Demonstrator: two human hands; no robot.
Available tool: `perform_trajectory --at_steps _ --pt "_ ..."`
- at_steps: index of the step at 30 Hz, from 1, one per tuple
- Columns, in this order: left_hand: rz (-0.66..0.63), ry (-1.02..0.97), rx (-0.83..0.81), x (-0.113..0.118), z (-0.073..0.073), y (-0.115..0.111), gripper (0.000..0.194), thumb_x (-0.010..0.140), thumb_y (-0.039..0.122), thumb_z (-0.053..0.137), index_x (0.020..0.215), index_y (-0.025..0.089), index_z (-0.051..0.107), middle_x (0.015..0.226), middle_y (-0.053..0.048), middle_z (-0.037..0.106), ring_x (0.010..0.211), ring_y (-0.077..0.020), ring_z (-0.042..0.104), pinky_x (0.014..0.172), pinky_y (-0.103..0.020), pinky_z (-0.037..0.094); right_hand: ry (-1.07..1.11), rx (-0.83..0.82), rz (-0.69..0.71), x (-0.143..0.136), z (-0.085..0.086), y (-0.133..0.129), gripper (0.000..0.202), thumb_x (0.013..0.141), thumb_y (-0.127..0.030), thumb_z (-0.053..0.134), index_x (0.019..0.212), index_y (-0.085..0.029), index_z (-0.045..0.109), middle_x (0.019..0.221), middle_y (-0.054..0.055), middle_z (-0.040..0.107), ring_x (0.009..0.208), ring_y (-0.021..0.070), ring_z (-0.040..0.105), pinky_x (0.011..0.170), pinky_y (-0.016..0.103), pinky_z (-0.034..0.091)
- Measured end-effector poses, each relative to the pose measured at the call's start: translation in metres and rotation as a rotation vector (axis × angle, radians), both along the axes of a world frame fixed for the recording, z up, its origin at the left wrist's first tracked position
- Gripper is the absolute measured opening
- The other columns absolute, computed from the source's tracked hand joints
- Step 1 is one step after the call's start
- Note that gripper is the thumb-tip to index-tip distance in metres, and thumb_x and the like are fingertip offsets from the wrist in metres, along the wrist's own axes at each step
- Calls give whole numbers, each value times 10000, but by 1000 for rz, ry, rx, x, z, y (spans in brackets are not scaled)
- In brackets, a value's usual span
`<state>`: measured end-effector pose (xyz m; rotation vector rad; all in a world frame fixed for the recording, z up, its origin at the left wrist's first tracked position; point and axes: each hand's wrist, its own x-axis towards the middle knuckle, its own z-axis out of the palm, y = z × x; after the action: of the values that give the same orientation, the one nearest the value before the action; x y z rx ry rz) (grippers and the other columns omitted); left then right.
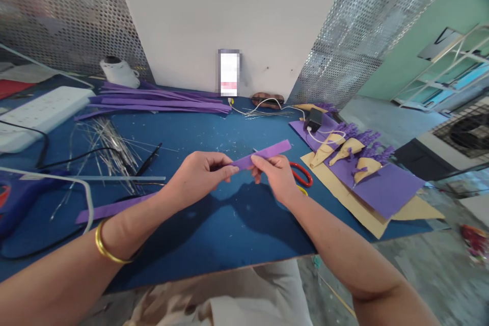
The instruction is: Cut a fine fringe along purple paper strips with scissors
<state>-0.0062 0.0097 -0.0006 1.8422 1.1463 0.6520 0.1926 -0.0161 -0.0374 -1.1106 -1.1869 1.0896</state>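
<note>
A narrow purple strip (273, 150) is stretched between my two hands above the blue table (237, 237). My left hand (204, 175) pinches its left end between thumb and fingers. My right hand (272, 170) grips it near the middle, and the free end sticks out up and to the right. Red-handled scissors (301, 174) lie beside my right hand, partly hidden by it. Another purple strip (114, 208) lies on the table beneath my left forearm.
Purple strips (164, 99) lie at the back, thin wires (114, 147) at the left beside a white power strip (42, 114). A phone (229, 74) leans on the white board. Wrapped purple flowers (349, 150) and a black charger (314, 119) lie at the right.
</note>
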Motion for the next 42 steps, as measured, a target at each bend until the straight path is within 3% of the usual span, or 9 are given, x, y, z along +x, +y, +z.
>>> perform_trajectory --at_steps 4,9,15,19,22,27,30,36,42 --pt "23 -38 11 0 -1 2 278 814 421 644 678 183 692 565 22 614 514 -117 522 516 -228 378 39 6 -49 3 -1 3 446 848 -543 627 592 -181 678 568 13 647 472 110 547 517 254 472" --pt "-40 -60 -32 2 -3 1 249 814 401 649 716 182 718 598 17 643 514 -113 538 519 -226 393 -1 -64 58 -9 -2 -1 292 691 -443 803 610 -171 731 511 -8 628 429 118 547 447 249 448" --pt "-38 -175 -280 2 0 4 229 756 393 718 688 175 724 636 -5 687 519 -106 545 530 -225 404 56 -47 -91 5 -1 5 355 810 -444 694 575 -180 668 476 -36 558 391 75 461 415 222 392" --pt "-48 -241 -360 1 0 2 220 749 389 724 682 180 725 644 -8 699 519 -103 555 541 -220 412 31 -50 -10 5 4 2 376 771 -500 744 601 -170 685 537 -4 621 439 95 531 468 240 456" --pt "-48 -227 -396 2 -1 0 243 762 407 705 676 180 726 588 -7 680 495 -103 538 514 -215 390 -20 -63 54 0 5 -3 344 737 -471 787 622 -154 718 501 -6 605 423 107 537 453 247 453" --pt "6 -184 -427 1 -3 0 300 750 470 699 680 178 715 550 -1 639 467 -114 510 446 -215 330 -55 -22 -8 2 4 -3 351 838 -459 702 638 -172 693 517 -32 575 409 77 502 435 216 408" --pt "58 -247 -441 2 -5 0 279 713 447 737 639 184 684 555 23 613 467 -104 500 446 -213 330 -88 1 30 4 4 -2 405 884 -509 631 658 -178 691 570 -20 607 429 82 531 462 223 440" --pt "76 -316 -499 7 -5 -2 212 662 372 788 632 174 718 550 27 605 501 -95 478 485 -212 361 -240 12 140 -1 0 -5 321 826 -426 729 642 -171 666 545 -18 620 440 104 569 483 232 457" --pt "114 -377 -569 9 -7 -4 256 675 392 793 607 166 694 539 23 597 492 -89 484 482 -205 363 -386 180 124 0 8 -14 410 956 -393 562 611 -187 648 486 -33 542 413 105 520 462 242 440"
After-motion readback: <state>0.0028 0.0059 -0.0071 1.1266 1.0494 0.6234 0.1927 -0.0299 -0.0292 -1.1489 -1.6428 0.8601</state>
